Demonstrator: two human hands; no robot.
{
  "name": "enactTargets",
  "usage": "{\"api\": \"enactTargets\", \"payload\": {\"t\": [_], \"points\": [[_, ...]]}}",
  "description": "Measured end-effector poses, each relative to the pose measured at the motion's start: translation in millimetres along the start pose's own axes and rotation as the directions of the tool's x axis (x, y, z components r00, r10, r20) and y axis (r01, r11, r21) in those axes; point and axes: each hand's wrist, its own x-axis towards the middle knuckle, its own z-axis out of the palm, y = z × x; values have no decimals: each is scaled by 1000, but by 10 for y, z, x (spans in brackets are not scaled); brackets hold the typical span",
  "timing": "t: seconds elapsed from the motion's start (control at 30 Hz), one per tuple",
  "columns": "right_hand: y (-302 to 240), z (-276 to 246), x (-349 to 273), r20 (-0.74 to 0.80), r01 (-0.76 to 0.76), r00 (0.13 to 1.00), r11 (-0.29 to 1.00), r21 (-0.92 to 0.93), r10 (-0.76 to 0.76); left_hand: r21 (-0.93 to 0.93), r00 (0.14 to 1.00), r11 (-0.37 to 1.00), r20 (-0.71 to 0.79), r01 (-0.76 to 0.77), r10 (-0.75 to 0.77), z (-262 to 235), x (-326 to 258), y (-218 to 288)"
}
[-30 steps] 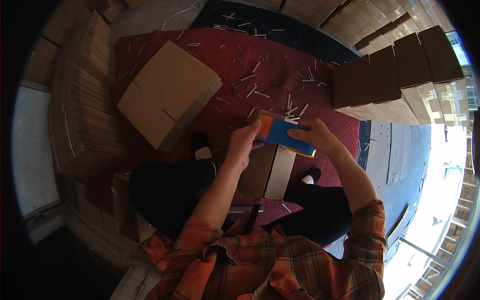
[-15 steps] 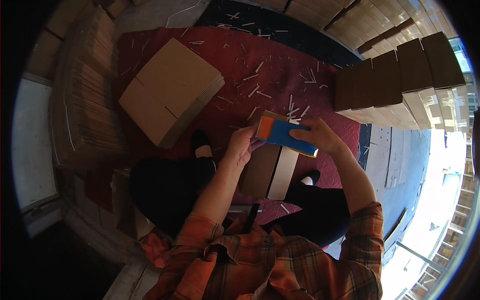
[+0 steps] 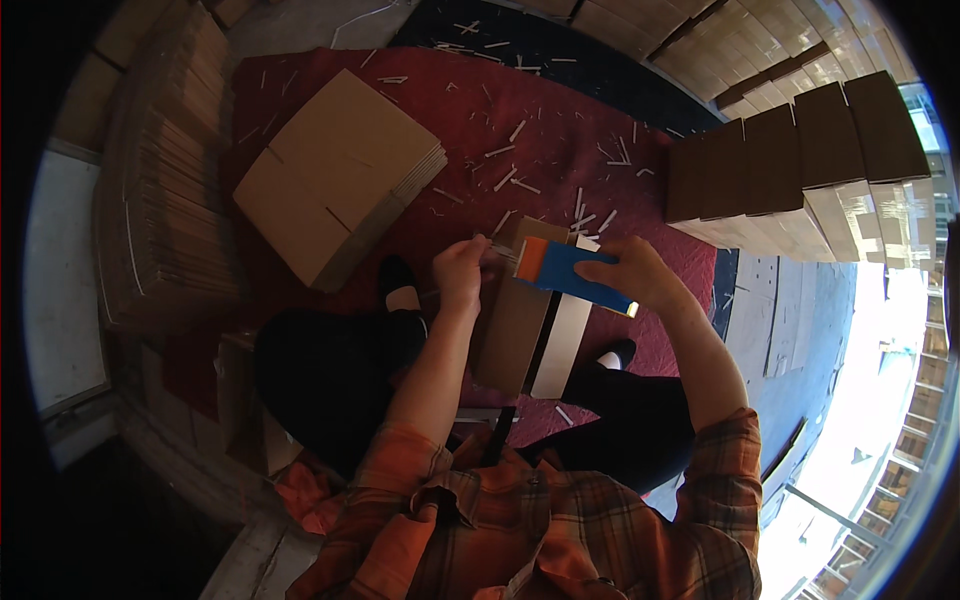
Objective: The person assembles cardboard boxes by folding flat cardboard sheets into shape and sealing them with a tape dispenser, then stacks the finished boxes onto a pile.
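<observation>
My right hand (image 3: pixel 640 277) grips a flat blue box with an orange end (image 3: pixel 575 273) by its right part, thumb across the top face. The box is held tilted, with a yellowish edge at its lower right end. My left hand (image 3: pixel 462 277) is off the box, to its left, fingers pinched together. A thin, pale, partly see-through strip (image 3: pixel 501 247) reaches from those fingertips toward the orange end; whether it joins the box cannot be made out. Below, between my legs, stands a cardboard carton (image 3: pixel 515 335) with a dark gap along its top.
Flattened cartons (image 3: pixel 340 170) lie stacked on the red floor covering (image 3: pixel 480 120), among scattered white strips. A tall stack of flat cardboard (image 3: pixel 165 220) rises at the left. Closed cartons (image 3: pixel 790 150) stand in a row at the right, with more along the back wall.
My left hand has let go of the box's orange end and moved left, drawing the thin strip out between. The right hand still holds the box in nearly the same place.
</observation>
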Motion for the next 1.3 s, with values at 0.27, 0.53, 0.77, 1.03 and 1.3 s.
{"api": "enactTargets", "payload": {"t": [0.27,0.53,0.77,1.03,1.3], "points": [[-11,5,84,-30,20,999,993,-117,-24,147,992,983,-32,-113,119,11,270,-424],[54,123,148,-52,49,997,995,-89,-54,171,998,984,-10,56,-55,-25,594,-854],[193,94,164,-17,-10,1000,997,-83,9,487,878,763,14,-424,479,-12,27,-607],[207,98,182,-28,79,996,992,-97,-82,501,448,-21,792,-865,415,1,-981,-485],[194,113,185,-70,125,988,977,-171,-139,499,444,-311,865,-809,233,8,-934,-532]]}}
